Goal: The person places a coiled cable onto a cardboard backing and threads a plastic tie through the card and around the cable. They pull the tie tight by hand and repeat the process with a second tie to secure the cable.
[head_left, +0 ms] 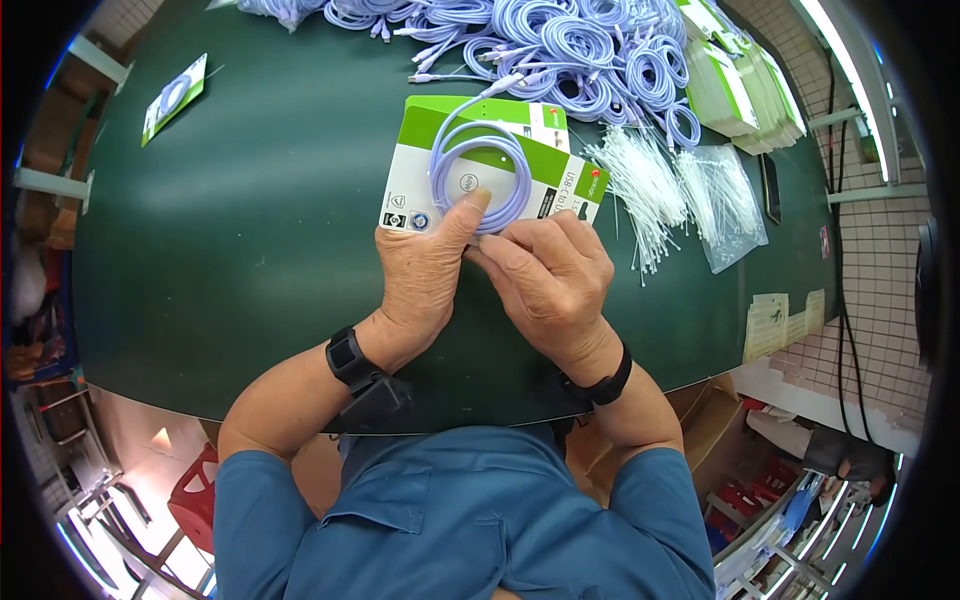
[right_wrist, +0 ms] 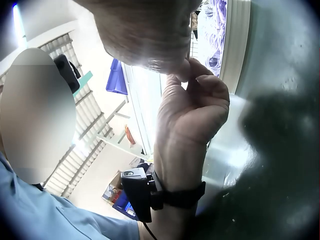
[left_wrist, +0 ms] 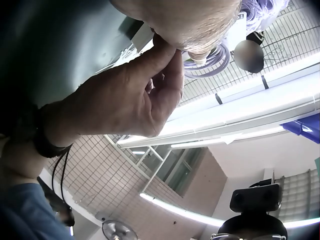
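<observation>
Wearing a blue shirt [head_left: 430,540] and, round the wrists, a dark left band [head_left: 345,355] and a dark right band [head_left: 610,385]. Facing a dark green table [head_left: 220,260]. Gripping green-and-white packaging [head_left: 410,175] by its lower edge with the left hand [head_left: 420,270], and pressing the thumb of that hand on a lilac cable coil [head_left: 522,185]. Holding packaging and coil together over the near half of the table, in front of the body. Curling the fingers of the right hand [head_left: 555,280] and holding its thumb and index tips together at the packaging's lower edge, just beside the left thumb; showing nothing plainly between those tips, leaving it impossible to tell an empty pinch from a hold.

Having yellowed paper sheets [head_left: 768,325] at the table's right edge. Looking farther out on the right, meeting loose white plastic strips [head_left: 640,190], then a clear bag [head_left: 735,255] of similar strips. Finding stacked cards [head_left: 730,95] beyond, next to a large heap of lilac cables [head_left: 570,45]. Seeing, well apart at the left, a smaller-looking package [head_left: 175,98] bearing a lilac coil. Looking past the table, meeting a tiled wall [head_left: 870,290] on the right.
</observation>
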